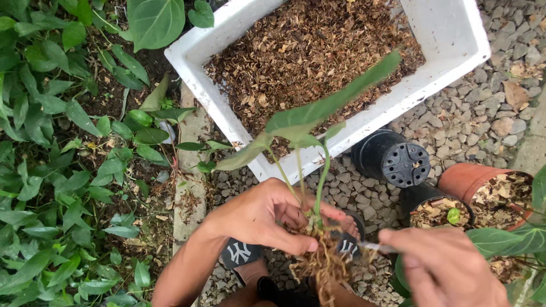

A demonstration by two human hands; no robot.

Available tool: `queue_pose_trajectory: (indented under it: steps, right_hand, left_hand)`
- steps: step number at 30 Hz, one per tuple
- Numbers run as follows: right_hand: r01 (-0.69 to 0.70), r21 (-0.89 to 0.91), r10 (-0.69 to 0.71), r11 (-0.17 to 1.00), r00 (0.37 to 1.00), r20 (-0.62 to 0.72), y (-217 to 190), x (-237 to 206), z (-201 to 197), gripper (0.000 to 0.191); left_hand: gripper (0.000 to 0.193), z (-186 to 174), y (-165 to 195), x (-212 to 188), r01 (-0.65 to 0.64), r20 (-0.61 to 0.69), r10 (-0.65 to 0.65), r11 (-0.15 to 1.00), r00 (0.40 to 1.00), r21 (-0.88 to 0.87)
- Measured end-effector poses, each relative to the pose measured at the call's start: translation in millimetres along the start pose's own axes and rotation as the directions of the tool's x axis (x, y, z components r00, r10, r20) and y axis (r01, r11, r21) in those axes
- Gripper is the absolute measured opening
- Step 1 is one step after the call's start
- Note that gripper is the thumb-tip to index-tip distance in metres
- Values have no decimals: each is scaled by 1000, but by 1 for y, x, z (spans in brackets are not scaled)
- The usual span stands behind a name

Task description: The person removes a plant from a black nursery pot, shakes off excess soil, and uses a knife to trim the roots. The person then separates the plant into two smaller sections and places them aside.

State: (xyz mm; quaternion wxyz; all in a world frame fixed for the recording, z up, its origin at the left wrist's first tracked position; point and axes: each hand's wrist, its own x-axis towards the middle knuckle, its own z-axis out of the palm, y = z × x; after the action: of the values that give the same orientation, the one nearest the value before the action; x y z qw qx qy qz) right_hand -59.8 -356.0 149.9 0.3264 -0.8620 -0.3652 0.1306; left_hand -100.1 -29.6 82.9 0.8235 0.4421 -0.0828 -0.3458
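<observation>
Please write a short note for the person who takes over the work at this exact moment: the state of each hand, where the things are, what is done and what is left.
Left hand: closed around the base of a small bare-root plant, held upright, leaves up, roots hanging free.
Right hand: grips a thin metal tool, its tip at the root clump.
White box of brown mulch sits ahead on the gravel. Black pot lies overturned; two filled pots stand at right.
Done: plant is out of any pot.
Left: roots in hand; plant not potted.
</observation>
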Motion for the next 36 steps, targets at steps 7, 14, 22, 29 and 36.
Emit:
queue_pose_trajectory:
  steps: [7, 14, 22, 29, 36]
  right_hand:
    - [313, 79, -323, 946, 909, 265, 11, 13, 8, 52]
    - [321, 112, -337, 940, 925, 176, 5, 13, 24, 52]
    - [332, 160, -354, 930, 925, 141, 9, 5, 32, 57]
    - [325, 114, -339, 939, 931, 137, 10, -10, 33, 44]
    - [274, 307, -374, 912, 862, 342, 9, -4, 17, 50]
  left_hand:
    - [35, 0, -1, -1, -84, 106, 75, 993, 992, 87]
    - [42, 2, 8, 1, -38, 117, 18, 985, 993, 167]
    - [38, 2, 13, 3, -17, 122, -11, 974, 992, 227]
    - [33, 1, 5, 2, -239, 186, 196, 940, 963, 242]
    - [52, 1, 9, 0, -135, 193, 86, 956, 977, 259]
